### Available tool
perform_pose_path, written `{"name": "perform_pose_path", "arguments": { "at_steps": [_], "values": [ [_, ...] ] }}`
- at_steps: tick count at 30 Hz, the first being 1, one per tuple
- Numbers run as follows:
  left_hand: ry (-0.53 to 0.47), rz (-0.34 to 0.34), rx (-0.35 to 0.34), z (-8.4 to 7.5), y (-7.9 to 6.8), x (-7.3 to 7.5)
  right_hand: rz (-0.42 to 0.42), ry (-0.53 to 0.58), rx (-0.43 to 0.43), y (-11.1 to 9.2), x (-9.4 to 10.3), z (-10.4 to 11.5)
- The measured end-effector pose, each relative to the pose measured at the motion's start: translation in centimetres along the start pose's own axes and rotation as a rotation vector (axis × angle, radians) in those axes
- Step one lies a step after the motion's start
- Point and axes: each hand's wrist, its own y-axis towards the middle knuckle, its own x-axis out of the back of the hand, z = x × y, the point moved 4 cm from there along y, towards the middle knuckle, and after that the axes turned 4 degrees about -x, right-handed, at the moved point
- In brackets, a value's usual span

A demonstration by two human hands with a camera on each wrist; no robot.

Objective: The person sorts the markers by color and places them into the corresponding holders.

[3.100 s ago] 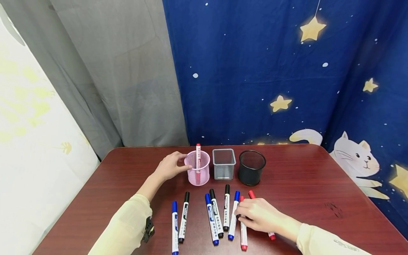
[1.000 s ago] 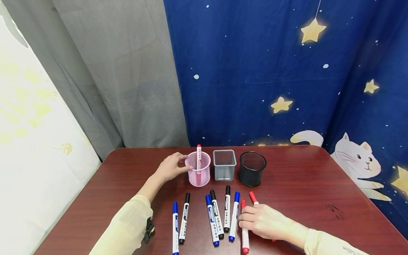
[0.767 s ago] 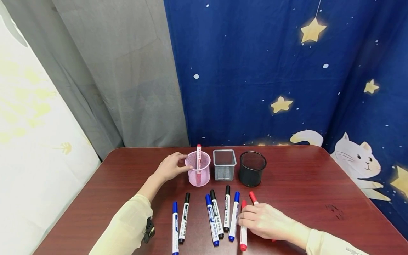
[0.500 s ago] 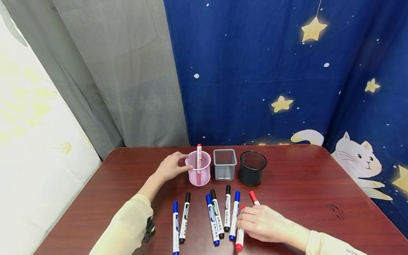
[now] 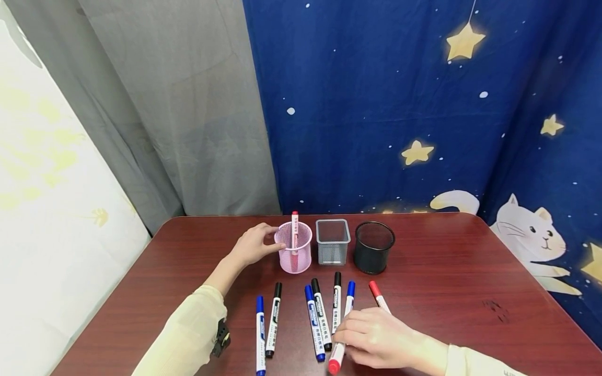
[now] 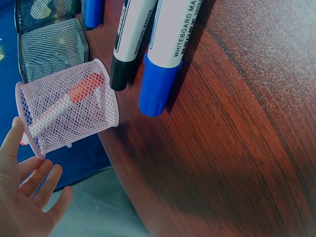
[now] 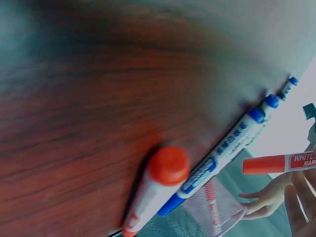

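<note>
Head view: shows left hand (image 5: pixel 254 244) at the rim of the pink mesh pen cup (image 5: pixel 295 262) and right hand (image 5: pixel 376 339) gripping a red whiteboard marker (image 5: pixel 336 356) across the line of a blue marker (image 5: pixel 349 304). Likely fault: displacement of the blue marker, caused by a low sweep of barrel or fingertips.

Left wrist view: shows thumb and index finger in a light hold on the cup rim, other fingers spread, and an inner red marker (image 6: pixel 61 108) leaning inside. Likely fault: tipping, caused by uneven pressure at the rim only.

Right wrist view: shows the held marker with red cap (image 7: pixel 264 165) projecting beyond the fingers; cannot tell grip firmness. Likely fault: slipping, caused by a one-ended hold. Note second red marker (image 7: pixel 149 197) loose on the tabletop (image 7: pixel 74 148), exposed to rolling on wrist contact.
</note>
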Motion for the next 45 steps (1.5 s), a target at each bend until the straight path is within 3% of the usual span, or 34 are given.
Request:
{"name": "perform_pose_path", "arguments": {
  "at_steps": [14,24,30,35,45],
  "values": [
    [0.013,-0.010,-0.003,0.4,0.1,-0.3,-0.062,0.199,-0.074,2.4,0.7,0.6],
    [0.025,-0.004,-0.006,0.2,0.2,-0.2,-0.222,0.374,-0.150,4.6,2.5,0.4],
    [0.019,0.001,-0.001,0.2,0.1,-0.1,-0.298,0.406,-0.192,5.1,3.0,0.0],
    [0.010,0.000,0.002,0.3,0.0,-0.2,-0.356,0.416,-0.299,5.1,3.2,-0.7],
    [0.018,-0.002,-0.009,0.4,0.2,-0.3,-0.383,0.518,-0.617,4.8,4.0,-3.3]
  ]
}}
